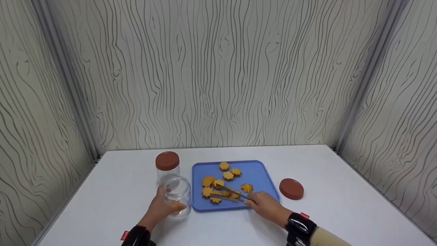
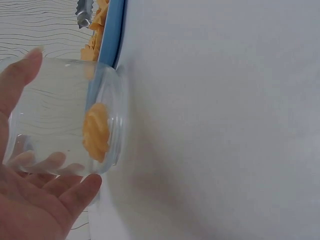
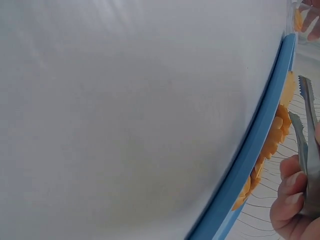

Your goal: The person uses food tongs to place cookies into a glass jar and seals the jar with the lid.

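Note:
My left hand (image 1: 161, 207) grips a clear, lidless jar (image 1: 178, 194) at the left edge of a blue tray (image 1: 257, 171). In the left wrist view the thumb and fingers wrap around its sides, and one orange-yellow cookie (image 2: 96, 132) lies at its bottom. Metal tongs (image 1: 235, 192) with serrated tips are held in my right hand (image 1: 268, 207), reaching leftward over the tray. Their arms stand apart above a cluster of flower-shaped cookies (image 1: 207, 192). Whether the tips touch a cookie I cannot tell. A single cookie (image 1: 247, 187) lies apart, right of the cluster.
Behind the held jar stands a second clear jar with a red-brown lid (image 1: 167, 161). A loose red-brown lid (image 1: 291, 189) lies right of the tray on the white table (image 1: 341, 201). Wood-patterned panels (image 1: 211, 75) enclose the table at the back and sides.

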The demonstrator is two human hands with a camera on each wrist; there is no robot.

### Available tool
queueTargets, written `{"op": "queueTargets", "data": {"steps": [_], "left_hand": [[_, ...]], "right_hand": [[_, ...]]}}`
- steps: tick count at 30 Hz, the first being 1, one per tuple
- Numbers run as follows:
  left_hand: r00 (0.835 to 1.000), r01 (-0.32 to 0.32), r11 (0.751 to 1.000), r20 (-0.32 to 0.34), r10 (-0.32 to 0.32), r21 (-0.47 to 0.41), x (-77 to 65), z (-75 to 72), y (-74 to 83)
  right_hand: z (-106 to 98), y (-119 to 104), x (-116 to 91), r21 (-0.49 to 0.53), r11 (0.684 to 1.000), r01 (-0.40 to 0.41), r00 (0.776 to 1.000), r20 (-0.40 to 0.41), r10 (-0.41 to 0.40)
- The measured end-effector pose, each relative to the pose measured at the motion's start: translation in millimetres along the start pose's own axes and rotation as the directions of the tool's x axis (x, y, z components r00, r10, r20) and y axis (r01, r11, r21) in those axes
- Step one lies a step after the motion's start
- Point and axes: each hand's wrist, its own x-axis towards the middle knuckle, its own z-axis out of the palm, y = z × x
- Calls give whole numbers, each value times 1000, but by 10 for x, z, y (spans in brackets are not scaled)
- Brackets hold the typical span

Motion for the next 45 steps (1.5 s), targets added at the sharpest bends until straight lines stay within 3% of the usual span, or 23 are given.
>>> {"op": "queueTargets", "data": {"steps": [5, 17, 23, 28, 34, 38, 45], "left_hand": [[999, -40, 999, -12, 40, -24, -8, 5, -19], [1000, -13, 1000, -5, 13, -23, -10, -1, -15], [1000, 11, 1000, -1, -11, 3, -2, 3, -14], [999, 40, 998, 2, -40, 43, 12, 4, -18], [998, -59, 997, -18, 60, 52, -1, 7, -49], [996, -87, 996, -18, 87, 27, -8, 3, -45], [999, -53, 999, -9, 53, 10, 6, 4, -39]], "right_hand": [[6, -11, 4, -24, 1000, -12, 1000, 13, 12], [58, -31, 18, -160, 987, -19, 996, 78, 32], [75, -17, 23, -131, 991, -33, 995, 89, 45], [63, -2, 17, -90, 996, -17, 997, 67, 24], [38, 5, -24, -120, 991, 64, 998, -5, -65], [17, 15, -32, -114, 991, 72, 997, -31, -76], [-25, 11, -33, -79, 995, 53, 997, -45, -57]]}}
